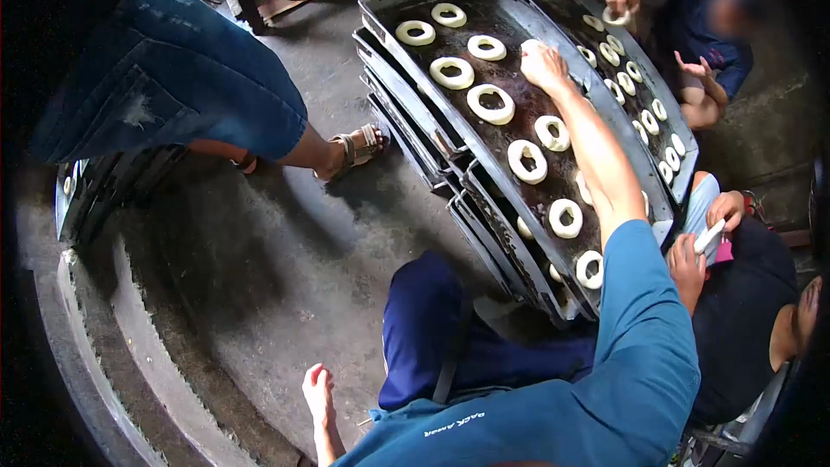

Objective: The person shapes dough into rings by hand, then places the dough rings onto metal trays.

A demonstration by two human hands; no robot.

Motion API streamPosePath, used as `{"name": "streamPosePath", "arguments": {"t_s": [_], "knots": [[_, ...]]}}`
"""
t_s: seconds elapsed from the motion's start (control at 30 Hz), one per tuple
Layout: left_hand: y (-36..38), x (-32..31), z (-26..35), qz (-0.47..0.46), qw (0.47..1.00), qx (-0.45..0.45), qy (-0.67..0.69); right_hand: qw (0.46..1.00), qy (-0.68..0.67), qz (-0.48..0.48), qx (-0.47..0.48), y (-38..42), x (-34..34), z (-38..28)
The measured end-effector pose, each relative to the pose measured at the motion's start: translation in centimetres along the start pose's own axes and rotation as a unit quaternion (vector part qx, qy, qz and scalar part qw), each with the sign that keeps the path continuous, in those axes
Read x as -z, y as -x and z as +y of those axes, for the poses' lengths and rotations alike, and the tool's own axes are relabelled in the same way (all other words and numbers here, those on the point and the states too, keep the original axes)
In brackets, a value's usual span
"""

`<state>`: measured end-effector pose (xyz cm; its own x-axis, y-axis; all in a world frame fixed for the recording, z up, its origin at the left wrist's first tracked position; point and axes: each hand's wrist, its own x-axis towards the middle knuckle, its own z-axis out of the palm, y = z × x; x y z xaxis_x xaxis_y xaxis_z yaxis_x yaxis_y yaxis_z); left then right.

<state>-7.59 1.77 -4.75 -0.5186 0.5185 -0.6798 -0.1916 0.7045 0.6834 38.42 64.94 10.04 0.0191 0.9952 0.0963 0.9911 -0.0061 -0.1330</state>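
My right hand [545, 67] reaches over a large dark metal tray [519, 78]. Its fingers are curled down at the tray's far right side, and what they hold, if anything, is hidden. Pale dough rings lie spaced on this tray, among them a dough ring [491, 105] and another near the front end [565, 219]. My forearm covers part of some rings. Low on the left, away from the trays, my left hand [319, 393] hangs beside my knee above the floor, loosely open with nothing in it.
More trays are stacked under this one [415, 134]. A second tray [683, 134] with dough rings adjoins on the right. Around it, co-workers' hands [619, 2] handle dough, one a white dough strip [709, 236]. A person in denim shorts [190, 60] stands left; concrete steps [156, 337] lie lower left.
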Motion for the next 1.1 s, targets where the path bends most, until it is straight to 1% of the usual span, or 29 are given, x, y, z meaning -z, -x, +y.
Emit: {"name": "streamPosePath", "arguments": {"t_s": [0.07, 0.1, 0.13, 0.2, 0.23, 0.27, 0.33, 0.37, 0.4, 0.43, 0.47, 0.5, 0.53, 0.57, 0.6, 0.63, 0.67, 0.73, 0.77, 0.83, 0.87, 0.9, 0.93, 0.97, 1.0, 1.03, 1.07, 1.1], "knots": [[1.1, 0.4, -1.0, 0.014, 1.0, 0.012, -0.001, 0.991, 0.128, -0.026, 0.016, 0.4, 0.8, -0.7], [1.6, 0.4, -1.3, 0.02, 0.999, 0.025, -0.005, 0.992, 0.126, -0.028, 0.016, -0.2, -0.1, 0.2], [1.5, 0.1, -1.5, 0.011, 1.0, 0.016, -0.024, 0.99, 0.135, 0.003, 0.029, -1.1, -1.5, 1.5], [1.4, -1.9, -0.1, -0.006, 1.0, -0.016, -0.007, 0.997, 0.076, 0.02, 0.026, -1.2, -1.1, 1.9], [1.0, -3.1, 1.1, -0.03, 0.998, -0.042, 0.027, 0.998, 0.042, 0.006, 0.043, -1.6, -0.4, 1.9], [0.6, -4.7, 3.1, -0.059, 0.994, -0.064, 0.058, 0.998, 0.043, 0.006, 0.042, -1.3, 0.2, 2.1], [0.6, -9.1, 9.0, -0.071, 0.987, -0.128, 0.062, 0.991, -0.078, 0.029, 0.103, 0.6, 2.0, 1.9], [0.4, -11.2, 12.2, -0.089, 0.979, -0.171, 0.061, 0.985, -0.138, 0.023, 0.105, 3.3, 3.9, 0.5], [1.4, -13.8, 16.2, -0.106, 0.968, -0.215, 0.075, 0.974, -0.184, 0.015, 0.129, 5.5, 4.9, -0.1], [3.1, -16.3, 20.3, -0.128, 0.957, -0.251, 0.06, 0.96, -0.186, 0.052, 0.201, 8.0, 6.0, -0.5], [3.3, -18.9, 22.9, -0.181, 0.953, -0.237, 0.057, 0.948, -0.227, 0.049, 0.218, 10.9, 7.3, -1.2], [4.8, -21.5, 26.0, -0.254, 0.933, -0.235, 0.1, 0.937, -0.236, 0.048, 0.255, 14.0, 8.8, -2.1], [5.0, -24.1, 27.8, -0.349, 0.886, -0.281, 0.124, 0.92, -0.231, 0.074, 0.308, 17.5, 11.0, -3.5], [6.1, -26.2, 30.2, -0.421, 0.876, -0.197, 0.127, 0.912, -0.22, 0.095, 0.332, 20.7, 12.2, -4.7], [7.2, -28.2, 32.2, -0.488, 0.844, -0.169, 0.141, 0.919, -0.219, 0.064, 0.32, 23.4, 13.3, -5.4], [8.2, -29.7, 33.6, -0.518, 0.836, -0.099, 0.15, 0.915, -0.193, 0.074, 0.347, 26.1, 13.5, -5.5], [8.8, -30.9, 33.9, -0.555, 0.804, -0.082, 0.198, 0.935, -0.139, 0.031, 0.326, 29.3, 15.3, -5.9], [10.3, -32.5, 33.4, -0.506, 0.82, -0.15, 0.221, 0.918, -0.098, 0.094, 0.372, 31.8, 15.8, -5.6], [10.8, -32.9, 33.4, -0.502, 0.818, -0.184, 0.214, 0.92, -0.097, 0.097, 0.367, 32.2, 16.0, -4.8], [12.1, -33.9, 33.7, -0.494, 0.809, -0.217, 0.232, 0.925, -0.16, 0.076, 0.336, 33.2, 16.1, -2.8], [12.5, -33.9, 34.0, -0.493, 0.804, -0.231, 0.24, 0.919, -0.251, 0.048, 0.299, 33.4, 16.2, -1.6], [12.3, -33.9, 34.3, -0.507, 0.799, -0.253, 0.203, 0.908, -0.381, 0.03, 0.173, 33.4, 16.4, -1.3], [12.5, -34.0, 34.4, -0.529, 0.789, -0.245, 0.192, 0.865, -0.499, 0.012, 0.043, 33.2, 16.6, -1.5], [12.9, -34.5, 34.5, -0.554, 0.78, -0.245, 0.159, 0.801, -0.596, 0.039, 0.032, 32.8, 16.6, -1.9], [13.4, -34.6, 34.3, -0.573, 0.773, -0.243, 0.123, 0.763, -0.643, 0.044, 0.043, 32.5, 16.5, -2.2], [14.2, -34.9, 33.8, -0.578, 0.769, -0.248, 0.111, 0.804, -0.593, 0.016, 0.037, 32.5, 16.3, -1.5], [14.6, -35.3, 33.2, -0.551, 0.78, -0.278, 0.102, 0.841, -0.539, -0.012, 0.031, 32.5, 15.9, -0.8], [15.0, -35.4, 32.8, -0.531, 0.787, -0.287, 0.125, 0.84, -0.542, -0.013, 0.027, 32.6, 15.5, -0.7]]}}
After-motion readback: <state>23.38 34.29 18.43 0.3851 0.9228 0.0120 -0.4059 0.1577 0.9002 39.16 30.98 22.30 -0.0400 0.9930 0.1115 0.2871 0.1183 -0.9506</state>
